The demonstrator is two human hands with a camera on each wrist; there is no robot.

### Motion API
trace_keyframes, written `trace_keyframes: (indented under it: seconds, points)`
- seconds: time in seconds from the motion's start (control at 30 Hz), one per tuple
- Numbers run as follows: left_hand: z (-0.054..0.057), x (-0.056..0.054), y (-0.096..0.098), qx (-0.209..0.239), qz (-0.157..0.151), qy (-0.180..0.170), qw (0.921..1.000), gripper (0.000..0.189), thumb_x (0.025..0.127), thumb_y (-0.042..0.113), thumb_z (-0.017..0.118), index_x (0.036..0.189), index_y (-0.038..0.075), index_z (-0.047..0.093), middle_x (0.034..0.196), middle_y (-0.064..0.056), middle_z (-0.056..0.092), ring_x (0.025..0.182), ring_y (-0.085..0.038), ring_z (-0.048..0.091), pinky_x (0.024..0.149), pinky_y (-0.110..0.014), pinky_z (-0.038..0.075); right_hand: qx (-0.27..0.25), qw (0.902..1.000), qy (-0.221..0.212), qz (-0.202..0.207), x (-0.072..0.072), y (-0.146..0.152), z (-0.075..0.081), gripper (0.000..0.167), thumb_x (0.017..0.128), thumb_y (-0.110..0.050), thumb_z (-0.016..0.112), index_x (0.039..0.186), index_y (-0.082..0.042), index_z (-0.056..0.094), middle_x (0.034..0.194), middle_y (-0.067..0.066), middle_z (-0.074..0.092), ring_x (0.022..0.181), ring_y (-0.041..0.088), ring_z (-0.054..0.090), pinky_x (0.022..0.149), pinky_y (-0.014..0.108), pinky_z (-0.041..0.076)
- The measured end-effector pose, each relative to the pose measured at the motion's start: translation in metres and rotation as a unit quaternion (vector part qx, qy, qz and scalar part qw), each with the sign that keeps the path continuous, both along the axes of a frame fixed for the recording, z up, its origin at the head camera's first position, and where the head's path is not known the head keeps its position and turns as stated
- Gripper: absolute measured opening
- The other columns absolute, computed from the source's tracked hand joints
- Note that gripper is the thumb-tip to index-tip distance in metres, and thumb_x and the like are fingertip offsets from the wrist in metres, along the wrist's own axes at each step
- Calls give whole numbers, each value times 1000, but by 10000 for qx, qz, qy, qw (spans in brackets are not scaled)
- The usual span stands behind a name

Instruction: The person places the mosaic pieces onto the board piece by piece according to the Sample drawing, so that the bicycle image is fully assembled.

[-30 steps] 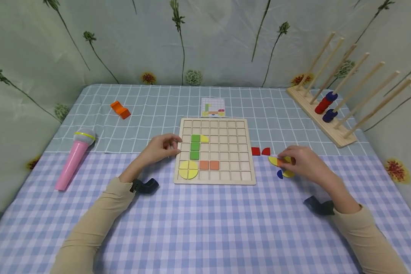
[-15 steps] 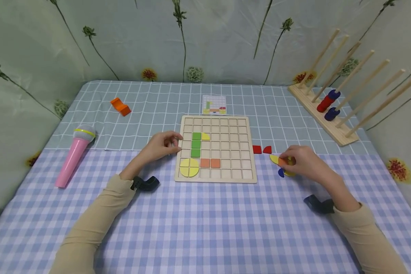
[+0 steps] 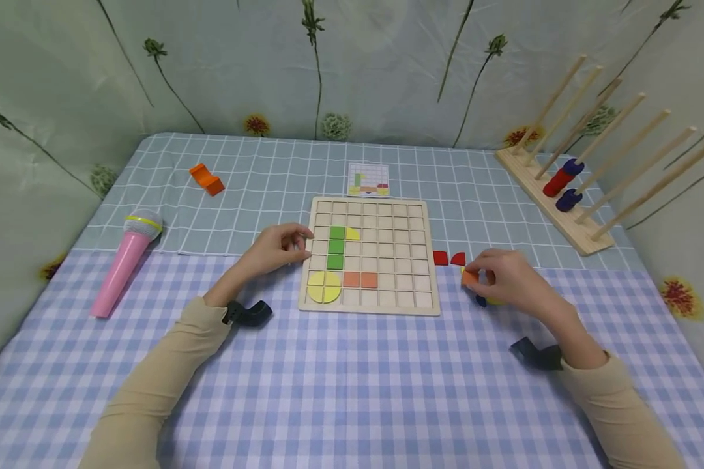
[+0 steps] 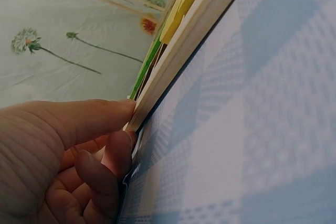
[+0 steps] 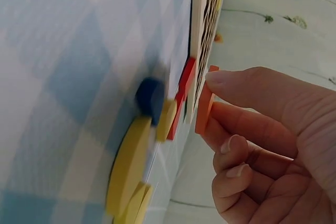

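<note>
A wooden grid board (image 3: 394, 228) lies mid-table, holding a column of green squares (image 3: 336, 247), a yellow quarter piece (image 3: 352, 234), two orange squares (image 3: 360, 280) and a yellow circle of quarter pieces (image 3: 324, 287). Its left edge is held between the thumb and fingers of my left hand (image 3: 272, 249). Right of the board, my right hand (image 3: 507, 277) pinches an orange square tile (image 5: 205, 108), raised off the table. Below it lie yellow pieces (image 5: 128, 163) and a blue piece (image 5: 150, 99), partly hidden in the head view. Two red pieces (image 3: 440, 258) lie by the board's right edge.
A pattern card (image 3: 368, 180) lies behind the board. At the back right stands a wooden peg rack (image 3: 554, 202) with red and blue beads. A pink toy microphone (image 3: 123, 267) and an orange block (image 3: 206, 180) are on the left.
My right hand has lifted the orange tile from among the loose pieces and shifted slightly left towards the board. The left hand stays at the board's edge.
</note>
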State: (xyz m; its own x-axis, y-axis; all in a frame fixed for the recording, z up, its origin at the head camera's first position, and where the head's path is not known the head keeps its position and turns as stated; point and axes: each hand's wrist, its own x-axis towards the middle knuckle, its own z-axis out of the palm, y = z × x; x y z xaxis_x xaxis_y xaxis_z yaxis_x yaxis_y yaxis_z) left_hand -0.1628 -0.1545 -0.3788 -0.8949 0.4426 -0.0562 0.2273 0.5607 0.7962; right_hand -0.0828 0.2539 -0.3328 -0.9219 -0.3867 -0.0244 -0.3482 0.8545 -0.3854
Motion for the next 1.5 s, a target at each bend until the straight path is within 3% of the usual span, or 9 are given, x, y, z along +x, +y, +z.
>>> trace_keyframes:
  seconds: [0.23,0.67,0.8,1.3,1.5]
  points:
    - [-1,1,-2,-26,27,-42,10000,34,81,12,70,113,4,61,85,-9,58,61,-9,45,57,-20,37,99,9996,141,238,-1,-17,1,15,77,-10,73,92,-6,73,83,4,66,68,12,50,56,19,41]
    - [1,0,1,-12,17,-15,10000,34,81,13,70,113,5,61,85,-8,58,61,-8,45,58,-20,37,-309,9923,612,1033,-7,-50,-3,11,76,-9,72,87,-8,72,81,1,65,59,5,44,54,17,38]
    - [1,0,1,-20,27,3,10000,34,81,12,70,113,4,61,85,-8,58,61,-9,45,58,-20,37,-366,9904,587,1193,-11,-63,-4,11,77,-8,71,88,-8,72,83,1,65,61,6,46,56,18,38]
    - [0,0,0,-27,35,-8,10000,34,81,11,70,113,4,61,85,-8,58,62,-10,45,57,-20,37,-318,9897,342,1356,-20,-91,-7,20,76,-14,75,94,-6,73,91,5,69,81,14,60,71,26,48]
    - [0,0,0,-48,37,15,10000,34,81,12,70,113,4,61,85,-8,58,61,-9,45,57,-20,37,-200,9890,362,1419,-22,-96,-9,18,75,-13,76,92,-6,73,86,4,67,76,13,55,68,25,45]
